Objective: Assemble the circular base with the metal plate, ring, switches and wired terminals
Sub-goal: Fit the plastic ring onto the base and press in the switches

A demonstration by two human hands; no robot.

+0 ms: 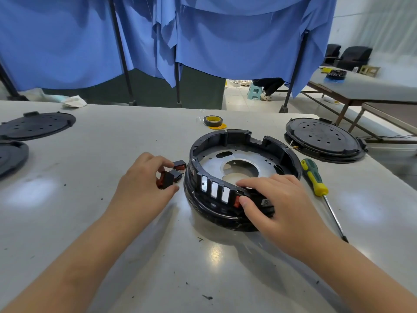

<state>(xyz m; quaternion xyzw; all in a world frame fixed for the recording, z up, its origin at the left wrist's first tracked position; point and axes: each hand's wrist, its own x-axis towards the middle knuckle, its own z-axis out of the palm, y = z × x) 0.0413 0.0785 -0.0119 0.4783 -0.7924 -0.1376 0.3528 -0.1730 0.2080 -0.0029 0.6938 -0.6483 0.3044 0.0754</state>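
The black circular base (228, 136) sits at the table's middle, a silver metal plate (212, 160) with a round hole lying inside it. Its front wall has three empty rectangular switch slots (214, 188) and one red rocker switch (237, 201) seated at the right end. My right hand (273, 199) rests over the front rim, thumb pressing that seated switch. My left hand (144, 179) pinches a black and red switch (164, 180) just left of the base. Two more loose switches (179, 169) lie beside my fingertips.
A green and yellow screwdriver (314, 177) lies right of the base. A roll of tape (213, 121) stands behind it. Black round covers lie at the far right (322, 137) and far left (36, 125). Blue curtains hang behind the table.
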